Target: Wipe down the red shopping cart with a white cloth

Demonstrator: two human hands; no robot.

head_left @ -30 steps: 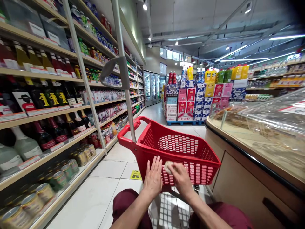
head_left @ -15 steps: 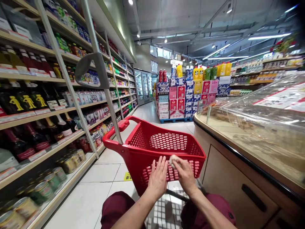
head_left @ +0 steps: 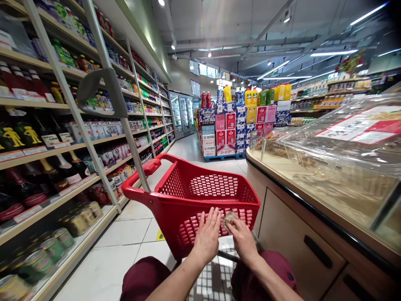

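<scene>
A red plastic shopping cart (head_left: 166, 217) with perforated walls stands right in front of me, its inside showing only bare red walls. My left hand (head_left: 205, 239) lies flat on the near wall, fingers stretched out and together. Beside it my right hand (head_left: 244, 240) grips a crumpled greyish cloth (head_left: 229, 218), pinched between thumb and fingers against the same wall just below the rim. Part of the cloth is hidden by the fingers. A tall grey pull handle (head_left: 120, 100) rises from the cart's left end.
Shelves of bottles and cans (head_left: 53, 219) run along the left. A counter (head_left: 291, 234) with clear plastic covers stands close on the right. Stacked drink boxes (head_left: 225, 133) sit on a blue pallet ahead. My knees (head_left: 147, 278) flank the cart's base.
The view has turned slightly right, shifting the cart and shelves leftward in it. My right hand has moved the cloth a little lower on the cart wall; my left hand stays flat.
</scene>
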